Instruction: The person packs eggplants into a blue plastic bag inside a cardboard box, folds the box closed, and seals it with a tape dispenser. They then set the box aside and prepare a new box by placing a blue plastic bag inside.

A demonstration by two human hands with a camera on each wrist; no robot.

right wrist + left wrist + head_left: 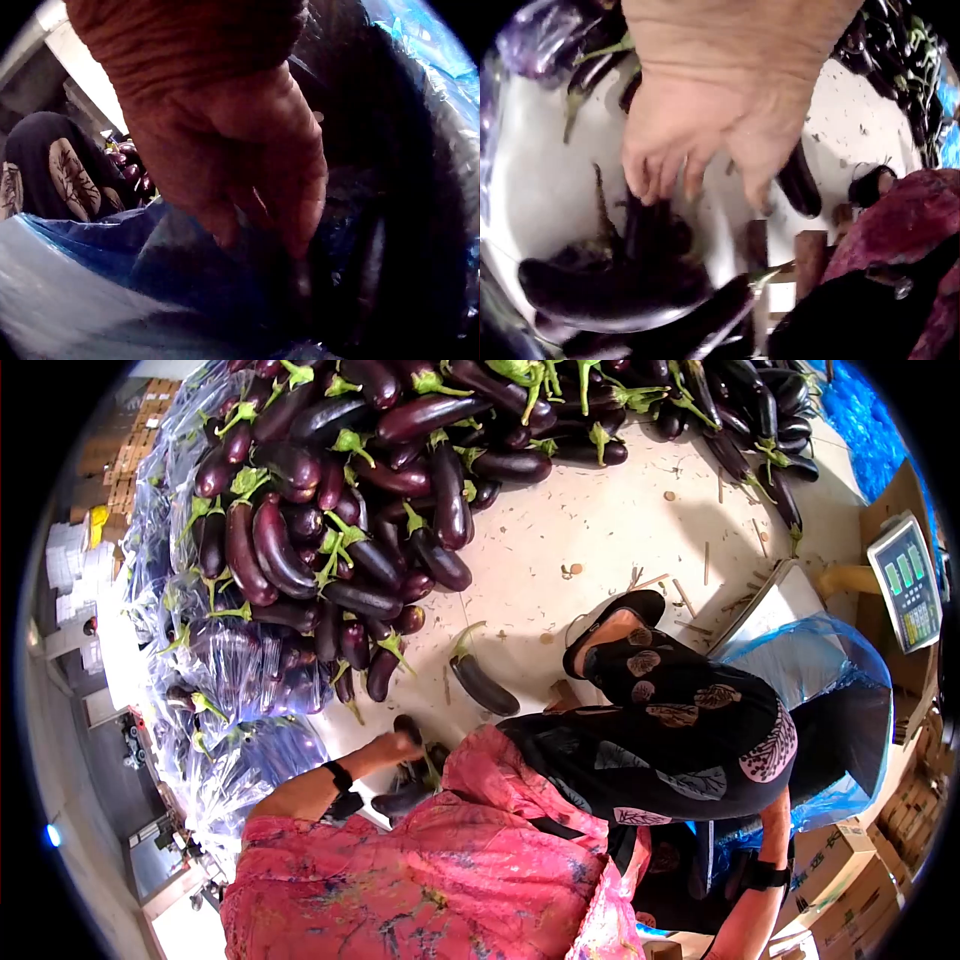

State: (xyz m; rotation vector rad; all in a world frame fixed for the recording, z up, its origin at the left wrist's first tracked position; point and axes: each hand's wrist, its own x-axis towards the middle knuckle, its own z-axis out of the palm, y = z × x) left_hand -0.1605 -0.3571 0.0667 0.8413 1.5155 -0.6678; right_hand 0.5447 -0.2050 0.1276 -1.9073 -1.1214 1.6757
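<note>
In the head view my left hand grips a dark eggplant, largely hidden by the hand. The left wrist view shows the fingers of that hand curled above several loose eggplants. Those eggplants lie close below the hand, partly behind the pink garment. My right hand reaches down into a container lined with blue plastic, its fingers loosely extended. Long dark glossy shapes like eggplants show dimly by the fingertips. From the head, much of this hand is hidden by the knee.
A large heap of eggplants covers the floor ahead and left, beside clear plastic sheeting. One eggplant lies alone near a sandalled foot. A digital scale stands at right, with cardboard boxes below.
</note>
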